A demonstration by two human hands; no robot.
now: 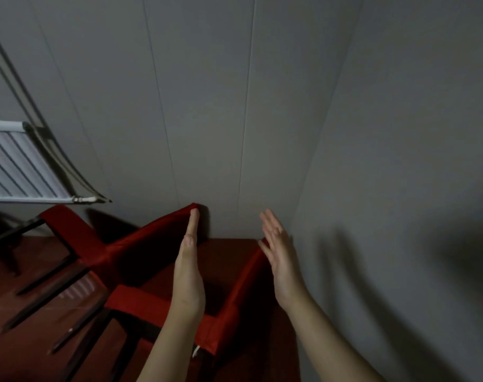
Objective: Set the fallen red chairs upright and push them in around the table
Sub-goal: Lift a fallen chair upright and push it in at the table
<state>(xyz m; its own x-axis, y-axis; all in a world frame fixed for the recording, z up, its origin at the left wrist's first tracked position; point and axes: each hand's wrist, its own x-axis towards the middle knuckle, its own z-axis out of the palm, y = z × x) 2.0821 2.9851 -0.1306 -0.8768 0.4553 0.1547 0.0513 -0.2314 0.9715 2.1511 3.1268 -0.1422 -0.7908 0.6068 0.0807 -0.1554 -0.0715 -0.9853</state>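
Note:
Two red upholstered chairs lie tipped on their sides on the dark red floor, their dark legs pointing left. The far chair (141, 244) rests with a corner of its back against the wall. The near chair (229, 301) lies below it, close to the wall corner. My left hand (189, 260) is flat and edge-on, fingers straight, its fingertips beside the far chair's top corner; contact is unclear. My right hand (280, 252) is held out with fingers apart above the near chair's upper edge, holding nothing.
Grey panelled walls (234, 106) meet in a corner just right of the hands. A white radiator (22, 166) with pipes hangs on the wall at the left. Another dark chair leg (11, 232) shows at the far left edge.

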